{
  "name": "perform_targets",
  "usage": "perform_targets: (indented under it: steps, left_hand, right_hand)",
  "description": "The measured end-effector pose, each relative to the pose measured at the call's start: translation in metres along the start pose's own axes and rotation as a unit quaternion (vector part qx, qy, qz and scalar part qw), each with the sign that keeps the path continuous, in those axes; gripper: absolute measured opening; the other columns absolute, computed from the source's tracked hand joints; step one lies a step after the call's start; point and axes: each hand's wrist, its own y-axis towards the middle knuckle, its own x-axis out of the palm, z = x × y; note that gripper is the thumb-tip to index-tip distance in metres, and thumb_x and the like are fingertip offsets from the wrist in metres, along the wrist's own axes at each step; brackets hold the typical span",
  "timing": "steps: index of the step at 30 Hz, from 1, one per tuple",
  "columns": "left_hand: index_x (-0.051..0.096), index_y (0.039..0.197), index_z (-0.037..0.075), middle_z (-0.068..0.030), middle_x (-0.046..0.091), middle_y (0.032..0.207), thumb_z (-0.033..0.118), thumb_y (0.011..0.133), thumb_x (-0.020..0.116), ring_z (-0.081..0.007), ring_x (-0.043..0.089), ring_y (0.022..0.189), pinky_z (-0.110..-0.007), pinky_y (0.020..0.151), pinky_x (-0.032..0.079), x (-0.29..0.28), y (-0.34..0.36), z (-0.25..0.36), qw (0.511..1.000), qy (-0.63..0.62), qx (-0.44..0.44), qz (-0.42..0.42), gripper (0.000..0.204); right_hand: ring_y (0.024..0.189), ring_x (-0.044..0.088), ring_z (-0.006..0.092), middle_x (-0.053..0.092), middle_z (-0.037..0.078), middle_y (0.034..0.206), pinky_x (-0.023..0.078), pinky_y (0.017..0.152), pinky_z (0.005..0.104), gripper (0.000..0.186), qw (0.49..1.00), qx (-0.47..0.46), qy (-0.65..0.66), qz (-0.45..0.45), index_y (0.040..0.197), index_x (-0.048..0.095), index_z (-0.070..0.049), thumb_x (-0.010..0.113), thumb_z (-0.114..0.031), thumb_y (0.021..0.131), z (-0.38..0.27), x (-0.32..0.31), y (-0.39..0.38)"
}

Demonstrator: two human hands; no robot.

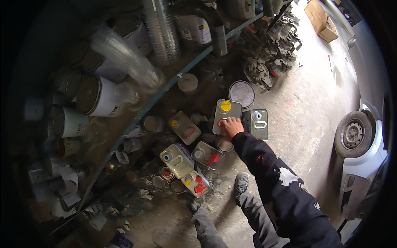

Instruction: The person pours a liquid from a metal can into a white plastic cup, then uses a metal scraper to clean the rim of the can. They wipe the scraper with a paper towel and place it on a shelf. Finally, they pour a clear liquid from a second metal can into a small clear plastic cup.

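Observation:
My right hand (232,126) reaches down from the lower right, its fingers curled at the red handle of a rectangular metal can (228,107) with a yellow cap. A small white thing shows by the fingertips; I cannot make out what it is. Just right of this can stands another metal can (260,128) with a pale cap and handle. On the near left stand a can with a red handle (203,152), a yellow-capped can (182,126), a pale-capped can (177,159) and a smaller can with red and yellow caps (194,182). My left hand is out of view.
A shelf with a blue edge (165,87) holds paint tins (97,94) and stacks of clear plastic cups (128,58). A round lid (242,93) and paint-crusted spray guns (283,51) lie beyond. A light-coloured car with its wheel (353,134) stands right; a cardboard box (320,20) is far back.

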Motion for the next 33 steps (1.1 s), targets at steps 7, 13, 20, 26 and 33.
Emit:
perform_targets:
  steps: [7,13,20,26,33]
  left_hand:
    - [0.055,0.115,0.006,-0.0070,0.059,0.108,-0.002,0.086,0.056,-0.0230,0.057,0.101,-0.040,0.093,0.048,-0.020,-0.008,0.016,1.000,-0.012,0.020,-0.005,0.031]
    - [0.055,0.114,0.007,-0.0073,0.060,0.106,-0.005,0.084,0.055,-0.0241,0.057,0.099,-0.041,0.092,0.049,-0.039,-0.008,0.058,0.999,-0.003,0.040,-0.030,0.032]
    - [0.055,0.118,0.007,-0.0055,0.059,0.111,-0.006,0.082,0.060,-0.0193,0.057,0.101,-0.037,0.090,0.049,-0.087,0.008,0.138,0.991,0.133,0.016,0.021,0.038]
    - [0.049,0.122,0.004,-0.0066,0.056,0.106,-0.001,0.074,0.068,-0.0180,0.055,0.100,-0.033,0.090,0.046,-0.125,0.032,0.181,0.966,0.212,0.074,-0.129,0.051]
    - [0.045,0.119,0.006,-0.0069,0.053,0.100,0.003,0.069,0.073,-0.0163,0.052,0.090,-0.030,0.082,0.044,-0.132,0.008,0.198,0.916,0.284,0.156,-0.237,0.058]
  right_hand:
    - [0.097,0.057,0.0259,0.058,0.009,0.099,0.040,0.081,0.0393,0.034,0.999,0.019,0.019,-0.017,0.101,0.056,-0.011,0.065,-0.022,0.070,0.001,-0.019,-0.024]
    - [0.095,0.055,0.0293,0.056,0.011,0.094,0.040,0.081,0.0393,0.039,0.999,-0.003,0.021,0.026,0.098,0.054,-0.009,0.070,-0.022,0.065,-0.010,-0.105,-0.049]
    - [0.090,0.054,0.0290,0.055,0.009,0.092,0.040,0.081,0.0389,0.048,0.992,-0.020,0.058,0.107,0.107,0.052,-0.010,0.069,-0.013,0.061,-0.057,-0.265,-0.164]
    - [0.086,0.053,0.0299,0.053,0.010,0.090,0.041,0.079,0.0397,0.044,0.995,-0.003,0.032,0.093,0.091,0.049,-0.008,0.074,-0.009,0.055,-0.113,-0.339,-0.279]
    - [0.087,0.056,0.0280,0.057,0.010,0.088,0.042,0.078,0.0373,0.036,0.998,0.047,0.046,-0.012,0.095,0.055,-0.011,0.068,-0.015,0.062,-0.172,-0.270,-0.370]
